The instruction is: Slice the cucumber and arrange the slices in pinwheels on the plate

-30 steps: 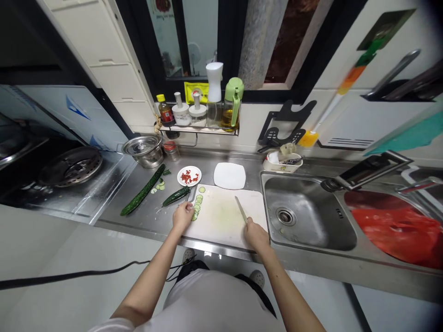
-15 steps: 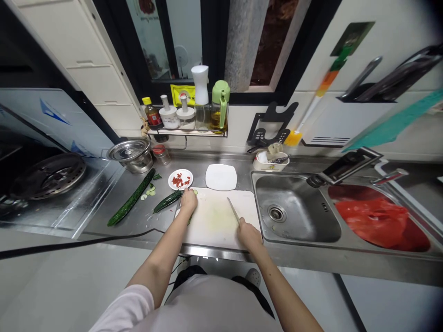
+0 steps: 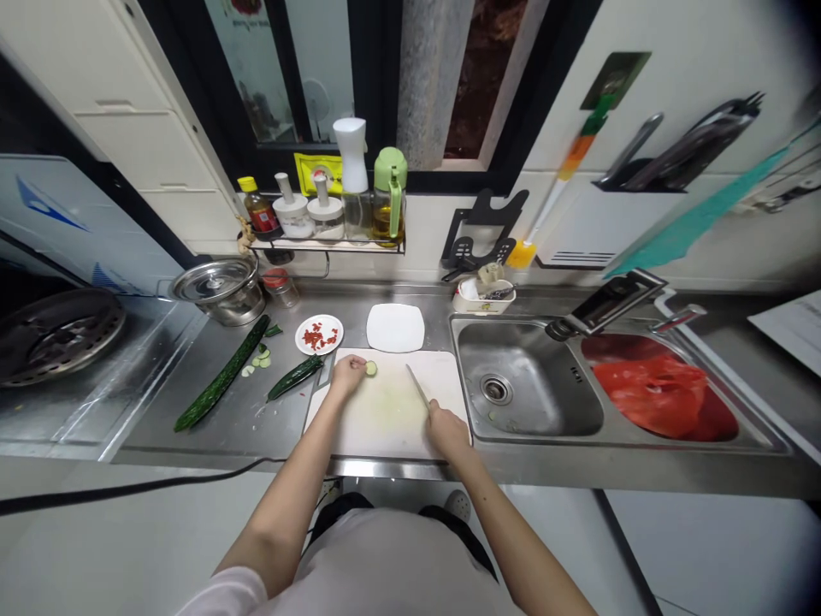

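Gripping a knife point(image 3: 418, 387) by its handle in the right hand point(image 3: 447, 429), over the white board point(image 3: 391, 428). Touching a round cucumber slice point(image 3: 371, 369) with the left hand point(image 3: 347, 375), near the board's far left corner; cannot tell if pinching it. Left of the board, a short cucumber point(image 3: 295, 378); farther left, a long cucumber point(image 3: 221, 376).

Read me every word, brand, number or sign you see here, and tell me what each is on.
No text is legible.
Yellow-capped bottle: label print too small.
Yellow packet: markings too small and blurred.
Window: faint marks, too blurred.
Cream caddy: small marking, unreadable.
Stove-side panel: blue shapes, no readable words.
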A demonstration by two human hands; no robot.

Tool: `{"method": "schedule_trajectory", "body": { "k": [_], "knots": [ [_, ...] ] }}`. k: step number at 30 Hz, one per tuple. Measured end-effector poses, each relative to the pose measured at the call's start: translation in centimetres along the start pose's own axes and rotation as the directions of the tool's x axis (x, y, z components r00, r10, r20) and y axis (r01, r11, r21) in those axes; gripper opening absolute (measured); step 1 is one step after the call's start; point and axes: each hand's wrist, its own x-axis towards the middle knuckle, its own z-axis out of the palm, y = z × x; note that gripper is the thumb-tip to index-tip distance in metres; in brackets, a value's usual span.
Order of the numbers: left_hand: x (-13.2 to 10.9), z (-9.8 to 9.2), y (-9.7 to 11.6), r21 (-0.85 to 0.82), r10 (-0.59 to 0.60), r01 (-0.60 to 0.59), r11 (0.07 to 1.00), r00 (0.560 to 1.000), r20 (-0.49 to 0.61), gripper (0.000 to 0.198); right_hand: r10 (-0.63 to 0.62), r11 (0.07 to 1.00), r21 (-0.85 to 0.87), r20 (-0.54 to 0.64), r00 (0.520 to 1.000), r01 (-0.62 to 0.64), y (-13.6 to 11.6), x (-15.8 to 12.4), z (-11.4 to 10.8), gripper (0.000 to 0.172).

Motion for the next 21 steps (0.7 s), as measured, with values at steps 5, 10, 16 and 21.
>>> {"method": "schedule_trajectory", "body": {
  "k": [5,10,16,21],
  "knots": [
    [-2.1,2.6,0.3,0.070,0.061,-0.068,0.995,0.993,0.099,0.018,-0.019,1.000,-0.007,-0.025,1.000,0.019,0.2,-0.2,-0.4,0.034],
    [-2.7,2.7,0.5,0.274,0.094,-0.094,0.957,0.996,0.012,0.021,-0.068,0.997,-0.033,-0.078,0.995,0.066,0.3,-1.3,-0.5,0.030],
    [-2.2,2.4,0.5,0.347,0.073,-0.077,0.935,0.997,0.026,0.017,-0.184,0.981,-0.071,-0.029,0.982,0.182,-0.6,-2.6,0.3,0.027],
    [-2.0,2.4,0.7,0.347,0.046,-0.056,0.936,0.998,0.037,0.014,-0.198,0.977,-0.085,-0.013,0.980,0.196,-0.8,-2.7,0.7,0.030]
  ]
}}
